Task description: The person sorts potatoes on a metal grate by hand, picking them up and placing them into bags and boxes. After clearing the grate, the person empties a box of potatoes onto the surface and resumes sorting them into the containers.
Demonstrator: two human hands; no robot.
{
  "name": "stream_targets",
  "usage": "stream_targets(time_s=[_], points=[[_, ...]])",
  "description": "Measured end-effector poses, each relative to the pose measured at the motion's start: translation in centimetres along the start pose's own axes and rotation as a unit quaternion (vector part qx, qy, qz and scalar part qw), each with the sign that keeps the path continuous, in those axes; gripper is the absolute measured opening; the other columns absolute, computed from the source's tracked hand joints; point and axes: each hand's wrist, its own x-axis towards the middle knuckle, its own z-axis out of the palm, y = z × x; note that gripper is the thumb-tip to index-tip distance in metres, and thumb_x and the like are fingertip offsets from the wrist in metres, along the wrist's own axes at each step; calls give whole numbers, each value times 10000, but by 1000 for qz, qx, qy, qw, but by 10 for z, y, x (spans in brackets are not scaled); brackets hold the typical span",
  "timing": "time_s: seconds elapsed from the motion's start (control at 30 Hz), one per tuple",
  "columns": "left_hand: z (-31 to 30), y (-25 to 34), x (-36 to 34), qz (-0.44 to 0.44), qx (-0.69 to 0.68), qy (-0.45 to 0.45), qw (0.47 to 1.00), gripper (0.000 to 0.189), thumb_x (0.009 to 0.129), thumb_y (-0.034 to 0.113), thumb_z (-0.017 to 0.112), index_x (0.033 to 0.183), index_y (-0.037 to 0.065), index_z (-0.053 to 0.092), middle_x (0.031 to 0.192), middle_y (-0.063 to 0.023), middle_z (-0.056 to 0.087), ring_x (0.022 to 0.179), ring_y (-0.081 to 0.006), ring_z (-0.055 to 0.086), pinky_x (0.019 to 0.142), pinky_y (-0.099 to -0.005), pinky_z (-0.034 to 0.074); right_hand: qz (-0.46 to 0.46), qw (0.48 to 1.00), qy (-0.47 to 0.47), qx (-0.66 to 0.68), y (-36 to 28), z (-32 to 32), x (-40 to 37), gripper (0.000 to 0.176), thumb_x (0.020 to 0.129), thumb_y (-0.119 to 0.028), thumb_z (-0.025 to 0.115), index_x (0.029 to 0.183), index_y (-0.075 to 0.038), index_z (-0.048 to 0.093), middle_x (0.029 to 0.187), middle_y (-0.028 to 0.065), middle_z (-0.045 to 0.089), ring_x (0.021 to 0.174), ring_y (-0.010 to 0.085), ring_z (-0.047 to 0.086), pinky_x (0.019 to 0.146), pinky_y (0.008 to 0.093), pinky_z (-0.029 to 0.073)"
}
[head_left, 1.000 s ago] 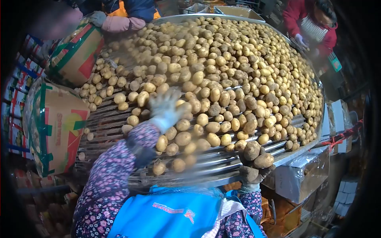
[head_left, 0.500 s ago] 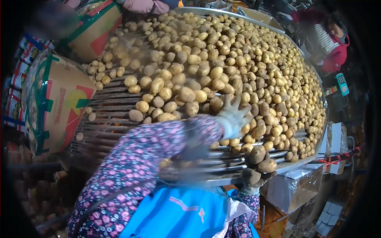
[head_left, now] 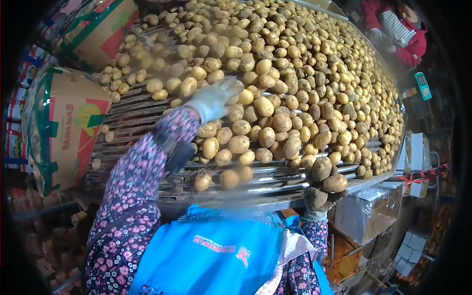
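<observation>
Heaped across the slatted table (head_left: 129, 129), potatoes (head_left: 282, 123), and plenty of them! Reaching over the heap with gloved left hand (head_left: 215, 100), fingers extended; clutching several in gloved right hand (head_left: 325, 206) by the near rim. Off left, a banana carton (head_left: 73, 130); far right, a co-worker (head_left: 413, 42).

Two potatoes (head_left: 229, 179) nearer the body than the left hand (head_left: 214, 101): blurred. Right hand (head_left: 318, 209): palm hidden by held potatoes (head_left: 321, 168).

Dark sleeves (head_left: 130, 189) had pink flowers; the bright blue apron (head_left: 196, 260) bore red lettering (head_left: 215, 244); the gloves (head_left: 212, 102) looked pale.
</observation>
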Motion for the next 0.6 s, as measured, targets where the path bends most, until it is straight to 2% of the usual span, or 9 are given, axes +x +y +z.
stream_targets(time_s=[0.07, 0.13, 0.23, 0.27, 0.33, 0.4, 0.47, 0.57, 0.6], points=[[-10, -7, 23, -43, -63, -103, 992, 506, 923, 306, 603, 1364, 72, 516, 1419, -161, 498, 1291, -324, 498, 1092, -421, 405, 7, 1000, -11, 24, -1, -3, -3, 868, 861, -562, 637, 1530, -136, 285, 1570, 112, 298, 1424, 228, 316, 1190, 494, 258], [-28, -9, 44, -181, -97, -82, 975, 493, 922, 328, 634, 1315, 47, 537, 1221, -162, 619, 1167, -295, 581, 1037, -388, 450, -96, 944, 198, -247, 1, -13, -11, 923, 765, -635, 717, 1500, -210, 355, 1545, 147, 288, 1366, 455, 335, 746, 440, 627], [0, -57, 47, -126, -521, 92, 839, 315, 912, 211, 640, 1135, -6, 590, 919, -61, 659, 807, -157, 643, 764, -281, 549, -74, 958, 187, -206, -1, -13, -15, 937, 750, -632, 730, 1502, -216, 357, 1552, 135, 276, 1377, 456, 308, 722, 412, 617], [-17, -44, 33, -147, -641, 56, 752, 235, 907, 186, 625, 1054, 3, 605, 904, -73, 646, 757, -166, 639, 696, -307, 556, -57, 965, 179, -185, 1, -9, -14, 944, 743, -631, 737, 1502, -219, 359, 1556, 129, 269, 1383, 456, 295, 710, 398, 612], [-12, -48, 24, -96, -706, 41, 701, 196, 897, 178, 630, 1016, 24, 606, 879, -72, 630, 758, -169, 639, 677, -318, 554, -59, 966, 181, -173, 2, -4, -14, 943, 743, -645, 730, 1503, -227, 360, 1561, 121, 261, 1392, 458, 278, 682, 378, 592], [-14, -31, 9, -122, -685, 38, 717, 203, 894, 190, 644, 1011, 27, 615, 882, -67, 632, 767, -164, 635, 691, -310, 548, -29, 990, 133, -21, 0, -7, -10, 940, 748, -659, 719, 1506, -235, 358, 1562, 123, 259, 1391, 457, 284, 674, 369, 575], [-11, -19, 12, -146, -663, 33, 733, 210, 892, 201, 657, 1007, 29, 624, 884, -61, 634, 777, -159, 631, 704, -302, 542, -24, 992, 123, -11, 0, -6, -8, 929, 756, -649, 718, 1506, -236, 358, 1564, 121, 258, 1391, 455, 283, 676, 367, 569], [11, 2, 30, -104, -489, 36, 865, 273, 900, 289, 692, 972, 27, 666, 892, -21, 636, 809, -108, 589, 741, -250, 500, -15, 994, 112, 11, 2, -1, -7, 904, 774, -617, 721, 1506, -229, 359, 1567, 115, 256, 1393, 449, 278, 696, 376, 569], [13, 9, 39, -73, -381, -14, 922, 258, 906, 285, 676, 1040, 65, 685, 937, -44, 674, 880, -159, 640, 793, -284, 521, -11, 994, 110, 23, 2, 1, -6, 890, 785, -594, 725, 1505, -220, 359, 1568, 110, 256, 1394, 446, 274, 715, 387, 574]])
